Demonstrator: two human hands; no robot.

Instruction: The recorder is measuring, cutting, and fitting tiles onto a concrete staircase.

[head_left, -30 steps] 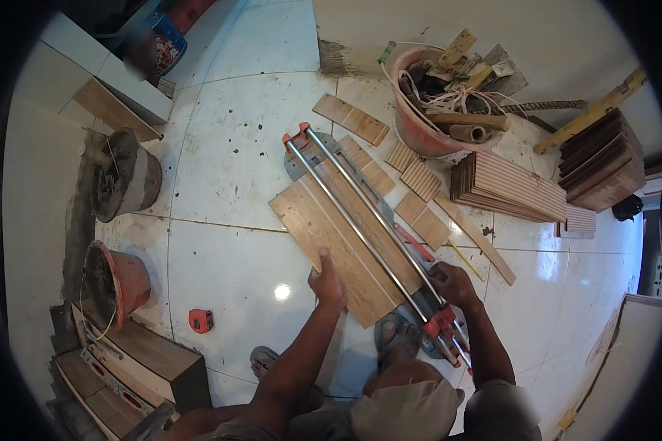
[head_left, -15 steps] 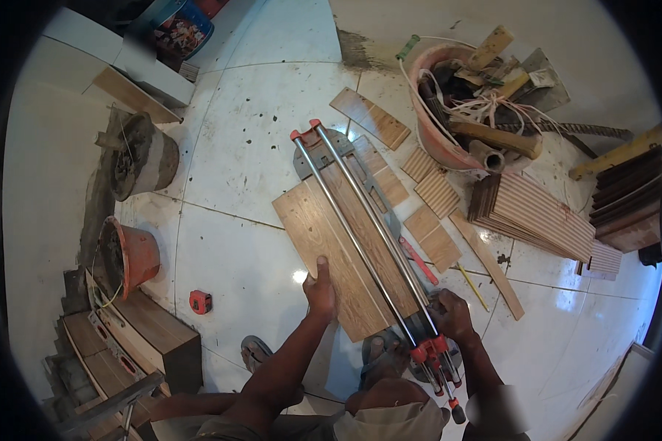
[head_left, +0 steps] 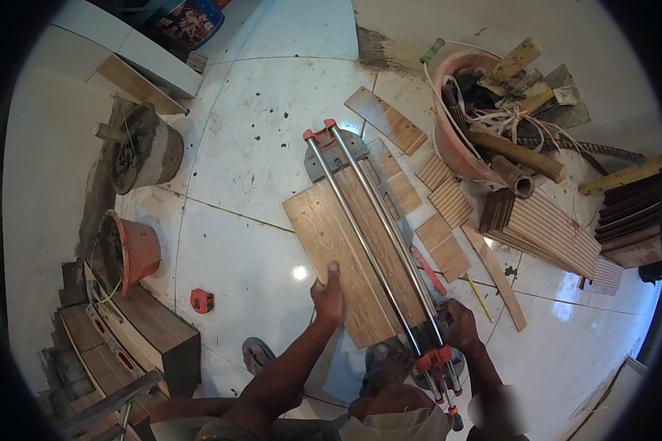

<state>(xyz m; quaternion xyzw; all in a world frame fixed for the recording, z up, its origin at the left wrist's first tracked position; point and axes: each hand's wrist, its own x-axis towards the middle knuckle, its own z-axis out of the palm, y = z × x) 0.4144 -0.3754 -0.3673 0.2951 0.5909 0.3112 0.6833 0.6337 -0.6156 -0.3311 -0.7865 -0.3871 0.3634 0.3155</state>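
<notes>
A manual tile cutter [head_left: 384,242] with two steel rails lies on the floor, slanting toward me. Under its rails rests a wood-look tile [head_left: 327,242], its wide part jutting out on the left. My left hand [head_left: 329,298] grips the tile's left edge, thumb on top and fingers hidden beneath. At the right side of the cutter's near end, my right hand [head_left: 460,325] is closed with curled fingers; what lies in them is hidden. Just below that hand sits the cutter's red carriage [head_left: 434,359]. A red marker-like stick [head_left: 428,270] lies along the cutter's right side.
Cut tile pieces [head_left: 443,246], a yellow pencil [head_left: 479,298] and a narrow strip [head_left: 496,275] lie to the right. Beyond stand a tool-filled bucket [head_left: 449,140] and stacked ribbed panels [head_left: 548,228]. On the left are a tape measure [head_left: 201,300], an orange bucket [head_left: 140,252] and stacked tiles [head_left: 158,320].
The whole view has shifted slightly, so most things sit a little farther right. Both hands keep their places at the tile and cutter.
</notes>
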